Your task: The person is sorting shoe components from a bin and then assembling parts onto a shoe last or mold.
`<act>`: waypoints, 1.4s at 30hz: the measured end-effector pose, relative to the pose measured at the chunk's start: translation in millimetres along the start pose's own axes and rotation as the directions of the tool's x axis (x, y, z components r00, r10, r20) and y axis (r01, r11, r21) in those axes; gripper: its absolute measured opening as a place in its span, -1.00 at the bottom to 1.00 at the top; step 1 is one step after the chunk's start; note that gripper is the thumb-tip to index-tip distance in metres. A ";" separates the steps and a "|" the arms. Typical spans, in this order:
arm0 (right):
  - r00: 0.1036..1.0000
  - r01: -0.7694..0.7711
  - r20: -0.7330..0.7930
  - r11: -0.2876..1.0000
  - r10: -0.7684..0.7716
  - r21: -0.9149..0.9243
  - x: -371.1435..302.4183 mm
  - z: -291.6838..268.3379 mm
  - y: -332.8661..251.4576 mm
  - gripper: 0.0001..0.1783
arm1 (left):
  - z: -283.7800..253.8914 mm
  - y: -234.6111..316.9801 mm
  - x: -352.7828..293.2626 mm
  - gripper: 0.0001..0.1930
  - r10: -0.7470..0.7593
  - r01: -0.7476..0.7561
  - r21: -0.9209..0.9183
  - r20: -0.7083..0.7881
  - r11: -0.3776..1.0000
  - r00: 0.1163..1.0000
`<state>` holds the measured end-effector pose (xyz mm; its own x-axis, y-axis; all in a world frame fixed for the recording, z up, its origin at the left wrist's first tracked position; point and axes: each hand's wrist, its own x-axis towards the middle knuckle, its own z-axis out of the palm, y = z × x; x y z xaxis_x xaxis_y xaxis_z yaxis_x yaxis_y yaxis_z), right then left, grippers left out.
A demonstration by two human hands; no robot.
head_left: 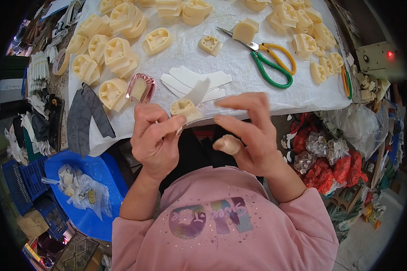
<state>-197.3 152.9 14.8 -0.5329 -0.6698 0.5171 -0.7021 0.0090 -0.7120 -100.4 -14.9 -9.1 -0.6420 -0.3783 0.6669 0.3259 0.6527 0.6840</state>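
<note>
My left hand (153, 137) pinches a small cream plastic block (183, 108) at the table's front edge; the block has hollow pockets and resembles a shoe heel. A pale, bendy strip (198, 91) rises from behind the block; whether it is joined to it I cannot tell. To the right, my right hand (248, 135) has its fingers and thumb apart, slightly blurred, with nothing seen between them. White curved strips (212, 80) lie just beyond the block. Beside my left hand rests a clear reddish U-shaped piece (140, 88) with a cream insert.
Many similar cream blocks (121, 56) cover the white cloth (176, 56). Scissors (269, 63) with green and yellow handles lie right of centre, blades against a block. Dark grey strips (80, 122) hang over the left edge. A blue tub (95, 171) and red bags (323, 174) flank me.
</note>
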 end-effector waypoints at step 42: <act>0.775 -0.448 0.153 0.363 0.613 0.817 -25.2 15.0 14.3 -0.81 | 21.0 15.2 -11.4 -0.76 -0.019 0.051 -0.238 0.135 0.970 0.991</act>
<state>-186.8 158.8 -15.5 -0.7710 -0.6275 -0.1082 0.3697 -0.3027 -0.8784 -102.7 13.1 -12.6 -0.7360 -0.2985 0.6076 0.4486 0.4571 0.7680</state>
